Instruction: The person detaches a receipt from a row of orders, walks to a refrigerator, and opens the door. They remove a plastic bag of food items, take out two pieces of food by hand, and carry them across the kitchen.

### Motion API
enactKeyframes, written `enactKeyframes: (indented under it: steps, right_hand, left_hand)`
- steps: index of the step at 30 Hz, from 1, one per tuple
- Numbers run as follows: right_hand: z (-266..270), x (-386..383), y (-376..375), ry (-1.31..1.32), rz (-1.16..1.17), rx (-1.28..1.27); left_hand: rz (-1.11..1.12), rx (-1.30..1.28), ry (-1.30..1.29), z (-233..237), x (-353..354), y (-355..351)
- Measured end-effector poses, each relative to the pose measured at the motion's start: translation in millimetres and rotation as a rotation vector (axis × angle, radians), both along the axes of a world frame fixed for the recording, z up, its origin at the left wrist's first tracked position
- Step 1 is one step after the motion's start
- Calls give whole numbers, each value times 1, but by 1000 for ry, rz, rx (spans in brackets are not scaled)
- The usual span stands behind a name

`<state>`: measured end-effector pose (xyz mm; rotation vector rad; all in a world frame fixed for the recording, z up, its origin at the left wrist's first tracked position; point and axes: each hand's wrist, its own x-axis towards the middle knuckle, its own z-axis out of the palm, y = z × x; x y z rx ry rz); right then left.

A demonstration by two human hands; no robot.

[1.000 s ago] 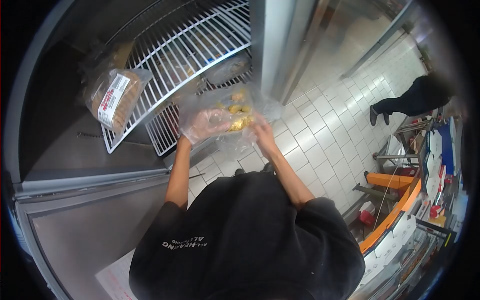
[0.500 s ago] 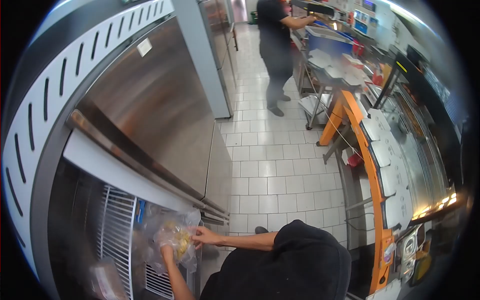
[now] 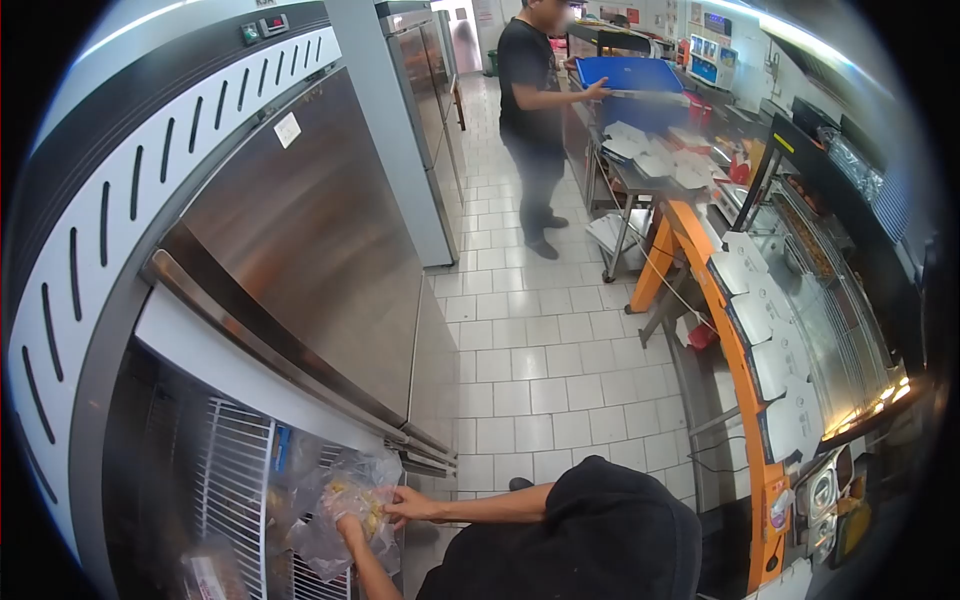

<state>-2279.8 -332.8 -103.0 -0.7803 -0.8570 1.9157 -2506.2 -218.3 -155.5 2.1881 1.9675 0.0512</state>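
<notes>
A clear plastic bag [image 3: 340, 478] with yellowish food pieces inside sits in front of me at the opened lower fridge. My left hand [image 3: 352, 530] has its fingers closed on the near side of the bag. My right hand [image 3: 408, 506] grips the bag's right side, close to the yellowish food. The bag's loose, crumpled film spreads around both hands and partly hides the fingertips. Behind the bag, the white wire shelf [image 3: 236, 468] of the fridge shows, with a blue item [image 3: 282, 447] at its edge.
A steel fridge door [image 3: 300, 240] stands above the opening. Another wrapped package [image 3: 212, 576] lies low on the left. Across the tiled floor [image 3: 540, 395], an orange-framed counter [image 3: 740, 400] carries white boxes. A co-worker [image 3: 530, 110] holds a blue lid [image 3: 632, 74] farther off.
The co-worker has raised the blue lid into view at the container. My hands stay on the plastic bag, which has shifted slightly; the whole view has moved a little.
</notes>
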Motion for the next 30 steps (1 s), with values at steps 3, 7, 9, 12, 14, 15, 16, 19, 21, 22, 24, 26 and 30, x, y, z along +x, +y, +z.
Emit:
enactKeyframes:
  steps: [3, 7, 9, 12, 14, 15, 16, 19, 21, 22, 24, 26, 30]
  right_hand:
    - [-11, -4, 3, -7, 39, -41]
    - [-5, 0, 1, 30, 49, -75]
    - [0, 0, -1, 68, 52, -97]
    - [0, -6, 3, 39, 79, -130]
    - [1, -11, 7, 1, 89, -120]
    - [0, -19, 8, 7, 90, -127]
    - [-3, -29, 16, 49, 103, -120]
    - [-29, -73, 39, 24, 158, -136]
    - [-38, -93, 46, -52, 206, -134]
    - [-40, -101, 47, -32, 202, -133]
    - [-20, -111, 44, -119, 228, -123]
    - [-14, -114, 36, -71, 253, -143]
    - [-26, -143, 26, -200, 255, -91]
  left_hand:
    - [92, 255, -25, -69, -68, 18]
    - [183, 199, -830, 60, -26, -34]
    - [368, 15, -1283, 141, 10, -75]
    - [646, 107, -1684, 181, 13, -112]
    - [582, 297, -1869, 192, 4, -137]
    - [588, 294, -1861, 190, -5, -154]
    - [449, 262, -2011, 183, -16, -172]
    - [350, 176, -2219, 180, -6, -227]
    - [373, 143, -2293, 170, 7, -244]
    - [450, 9, -2029, 161, 11, -247]
    - [532, -61, -1765, 139, 7, -254]
    - [569, -181, -1670, 109, 2, -259]
    - [569, -437, -1167, 77, -12, -259]
